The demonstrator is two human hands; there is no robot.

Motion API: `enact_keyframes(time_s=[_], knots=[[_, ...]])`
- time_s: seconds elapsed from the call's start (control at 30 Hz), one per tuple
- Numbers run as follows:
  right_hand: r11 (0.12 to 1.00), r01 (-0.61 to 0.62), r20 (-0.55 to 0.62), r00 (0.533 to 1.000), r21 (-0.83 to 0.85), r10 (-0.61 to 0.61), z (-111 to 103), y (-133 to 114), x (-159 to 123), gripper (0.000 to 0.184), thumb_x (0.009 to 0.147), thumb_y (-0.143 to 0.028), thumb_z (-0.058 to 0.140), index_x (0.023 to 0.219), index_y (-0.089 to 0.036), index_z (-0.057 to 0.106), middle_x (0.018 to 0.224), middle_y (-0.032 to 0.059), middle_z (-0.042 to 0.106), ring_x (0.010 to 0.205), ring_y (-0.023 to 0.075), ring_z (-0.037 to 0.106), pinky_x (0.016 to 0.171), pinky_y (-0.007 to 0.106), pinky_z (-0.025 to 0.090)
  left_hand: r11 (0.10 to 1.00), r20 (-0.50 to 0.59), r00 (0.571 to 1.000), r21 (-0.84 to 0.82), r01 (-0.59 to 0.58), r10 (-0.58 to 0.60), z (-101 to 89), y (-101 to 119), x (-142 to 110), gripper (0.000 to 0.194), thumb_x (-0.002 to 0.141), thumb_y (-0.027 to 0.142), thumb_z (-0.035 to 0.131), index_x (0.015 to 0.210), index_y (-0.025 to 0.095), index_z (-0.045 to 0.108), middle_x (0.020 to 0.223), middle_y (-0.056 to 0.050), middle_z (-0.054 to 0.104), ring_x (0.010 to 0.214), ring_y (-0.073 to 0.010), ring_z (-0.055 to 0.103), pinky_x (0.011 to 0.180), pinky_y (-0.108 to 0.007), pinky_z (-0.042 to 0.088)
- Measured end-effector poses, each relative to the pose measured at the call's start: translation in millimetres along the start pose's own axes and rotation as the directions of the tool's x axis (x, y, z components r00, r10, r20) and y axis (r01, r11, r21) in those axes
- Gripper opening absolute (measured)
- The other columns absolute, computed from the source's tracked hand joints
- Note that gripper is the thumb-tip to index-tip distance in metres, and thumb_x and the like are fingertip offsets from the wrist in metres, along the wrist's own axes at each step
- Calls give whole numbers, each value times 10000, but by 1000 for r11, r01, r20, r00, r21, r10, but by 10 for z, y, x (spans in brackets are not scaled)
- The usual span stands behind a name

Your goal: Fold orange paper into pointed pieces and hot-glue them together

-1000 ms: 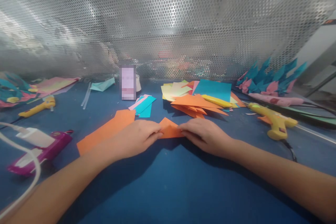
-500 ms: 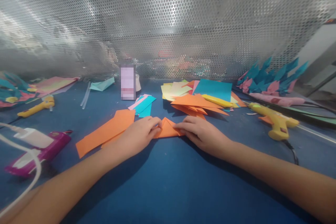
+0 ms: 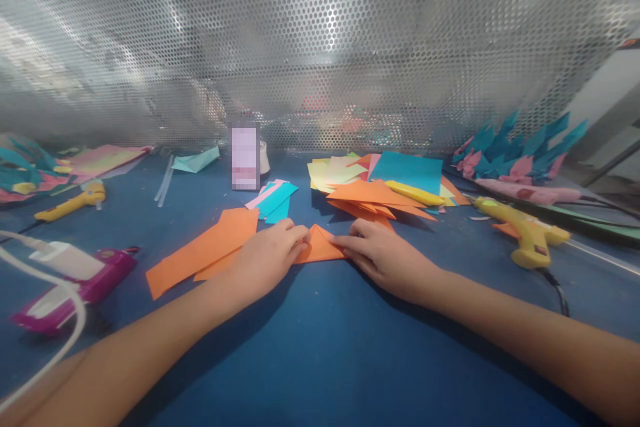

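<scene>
A folded piece of orange paper lies flat on the blue table between my hands, its peak pointing away from me. My left hand pinches its left corner between thumb and fingers. On the opposite corner, my right hand grips the paper with fingers pressed together; the fingertips partly cover both ends. Beyond the right hand sits a pile of folded orange paper pieces. To the left of the left hand are orange paper strips, and just behind it lie blue and pink strips.
A yellow cutter rests on the paper pile. At right stand a yellow glue gun and blue-pink paper flowers. A purple power strip with a white cable is at left. A phone stands before the perforated metal panel.
Both hands keep their grip on the orange paper's corners, with only very slight finger movement. The whole view has shifted a little.
</scene>
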State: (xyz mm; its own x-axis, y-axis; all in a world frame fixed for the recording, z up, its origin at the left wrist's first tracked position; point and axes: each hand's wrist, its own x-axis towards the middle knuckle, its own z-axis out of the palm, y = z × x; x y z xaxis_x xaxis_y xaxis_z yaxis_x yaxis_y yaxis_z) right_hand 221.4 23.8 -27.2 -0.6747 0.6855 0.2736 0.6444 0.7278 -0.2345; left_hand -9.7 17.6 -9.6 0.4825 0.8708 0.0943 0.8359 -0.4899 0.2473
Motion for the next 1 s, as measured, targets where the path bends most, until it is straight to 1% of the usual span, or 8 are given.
enact_keyframes(time_s=[0.1,0.23,0.33,0.4,0.53,0.7,0.9,1.0], knots=[[1000,10,-2,1000,-24,-10,-5,-7,-1,330,939,-189,403,1201,-189,605,824,68,515,735,167,505,650,280,434,1000,-18,1000,-5,-19,19,6,-6,8,227,963,243,354,961,205,578,897,-29,546,807,-168,556,674,-275,415],[999,18,6,1000,-49,-18,-5,-13,-6,331,941,-189,395,1197,-186,606,816,66,511,725,167,498,634,273,423,1000,-7,1000,0,-3,3,-12,18,4,226,959,238,363,948,204,586,887,-27,538,792,-162,554,644,-259,407],[997,20,-2,1000,-68,-20,-2,-21,-10,331,944,-195,389,1194,-181,605,857,83,525,766,184,502,671,297,438,1000,-17,1000,13,-9,9,-12,7,5,226,955,223,368,929,199,591,874,-25,526,770,-158,540,635,-260,403],[995,33,-32,999,-91,-36,-5,-28,-9,318,945,-205,395,1174,-175,614,910,101,541,815,202,503,717,326,450,999,-30,998,0,-55,55,3,-27,16,229,949,198,370,913,190,597,873,-29,527,769,-158,531,655,-271,409],[986,122,-44,991,-114,-128,-26,-40,-3,295,939,-155,390,1108,-164,631,913,103,594,828,204,525,742,338,466,985,-53,988,-81,-151,147,24,-101,49,231,926,144,376,871,174,599,865,-31,563,787,-155,535,708,-285,426],[970,219,-49,973,-106,-225,-41,-35,-15,309,902,-73,392,1039,-165,652,940,99,638,850,196,572,754,323,478,981,-39,987,-106,-161,157,-31,-100,46,212,905,165,407,840,176,609,859,-34,590,789,-158,550,718,-297,446],[944,280,92,959,-176,-267,-48,-16,-13,423,878,-54,405,1229,-219,573,960,98,596,835,191,543,725,315,469,984,1,994,-137,-111,113,-75,-59,34,202,893,195,430,846,189,627,883,-31,589,815,-166,559,737,-304,459],[940,294,127,953,-174,-275,-56,-13,-2,485,857,-27,398,1276,-228,536,973,97,571,827,186,518,722,311,461,982,23,996,-169,-80,85,-78,-68,50,163,878,204,467,847,189,626,882,-23,583,818,-162,555,740,-294,458]])
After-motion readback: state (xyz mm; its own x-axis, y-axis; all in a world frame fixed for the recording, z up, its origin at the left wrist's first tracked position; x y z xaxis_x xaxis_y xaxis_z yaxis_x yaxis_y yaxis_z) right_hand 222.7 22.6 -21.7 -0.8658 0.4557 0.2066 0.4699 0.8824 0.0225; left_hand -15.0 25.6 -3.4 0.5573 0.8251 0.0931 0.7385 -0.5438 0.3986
